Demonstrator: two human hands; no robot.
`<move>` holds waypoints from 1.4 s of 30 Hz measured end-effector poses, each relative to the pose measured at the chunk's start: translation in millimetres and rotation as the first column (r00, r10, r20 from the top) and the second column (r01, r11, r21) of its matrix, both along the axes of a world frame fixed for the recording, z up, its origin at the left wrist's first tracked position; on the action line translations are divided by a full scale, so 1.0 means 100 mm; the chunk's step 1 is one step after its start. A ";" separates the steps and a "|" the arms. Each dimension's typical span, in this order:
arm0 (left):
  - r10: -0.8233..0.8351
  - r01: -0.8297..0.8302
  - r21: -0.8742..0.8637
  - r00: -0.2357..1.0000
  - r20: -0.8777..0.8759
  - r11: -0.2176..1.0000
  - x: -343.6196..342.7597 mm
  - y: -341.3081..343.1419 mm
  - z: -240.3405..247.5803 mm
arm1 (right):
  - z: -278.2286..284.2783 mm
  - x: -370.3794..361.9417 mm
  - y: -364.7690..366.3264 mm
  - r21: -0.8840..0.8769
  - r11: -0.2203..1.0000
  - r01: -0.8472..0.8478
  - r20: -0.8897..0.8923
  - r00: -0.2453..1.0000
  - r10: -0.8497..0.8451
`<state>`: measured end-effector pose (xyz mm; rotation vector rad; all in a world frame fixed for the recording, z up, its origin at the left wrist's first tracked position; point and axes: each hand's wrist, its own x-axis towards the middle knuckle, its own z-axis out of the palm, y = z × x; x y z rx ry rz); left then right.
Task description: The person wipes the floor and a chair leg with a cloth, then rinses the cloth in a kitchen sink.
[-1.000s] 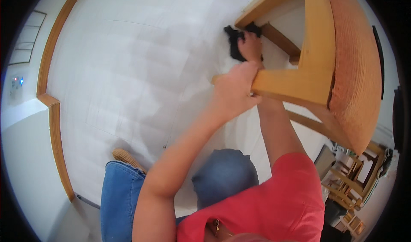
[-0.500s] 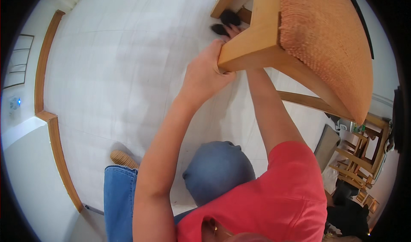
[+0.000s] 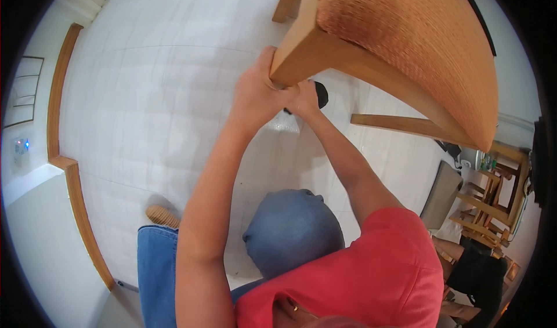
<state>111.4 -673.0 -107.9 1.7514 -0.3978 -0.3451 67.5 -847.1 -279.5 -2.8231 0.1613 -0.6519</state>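
A wooden chair [image 3: 371,66] with a woven orange seat [image 3: 418,32] is tilted over in front of me, one leg end pointing toward me. My left hand [image 3: 255,93] is closed around that leg end from the left side. Just under it, my right hand [image 3: 303,99] has its fingers curled and mostly hidden. A soft black piece [image 3: 321,95], perhaps a chair-leg cover, shows beside the right hand, and a bit of black peeks out below the fingers. Both hands meet at the leg end.
My bent knee in blue jeans [image 3: 293,229] is below my arms. A wood-trimmed wall edge [image 3: 57,96] runs along the left. At the right are a grey flat panel [image 3: 442,194], stacked wooden furniture [image 3: 490,200] and what looks like a person in black [image 3: 481,273].
My right hand has come back toward me from farther away, bringing black material to the leg end. The chair has shifted left, and my left hand keeps hold of it.
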 end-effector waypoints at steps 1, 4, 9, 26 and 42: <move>0.009 -0.009 -0.007 1.000 0.022 1.000 0.00 0.04 -0.01 | 0.01 -0.10 0.02 0.027 0.992 -0.124 -0.171 0.977 0.127; 0.024 -0.028 0.063 0.998 0.062 0.998 0.02 0.05 -0.02 | 0.02 -0.29 -0.46 -0.106 0.993 0.055 -0.327 0.941 -0.087; -0.007 0.009 0.064 0.999 -0.035 0.998 0.00 0.03 0.02 | 0.02 -0.15 -1.52 0.021 0.624 0.781 -0.366 0.587 -0.723; 0.039 -0.038 0.029 0.999 -0.037 0.999 0.01 0.05 -0.03 | 0.01 -1.83 0.52 0.174 0.858 -0.484 -0.401 0.761 0.510; 0.049 -0.052 0.060 0.997 0.054 0.997 0.00 0.08 0.00 | 0.09 -2.08 0.08 0.141 0.959 -0.244 -0.430 0.858 0.282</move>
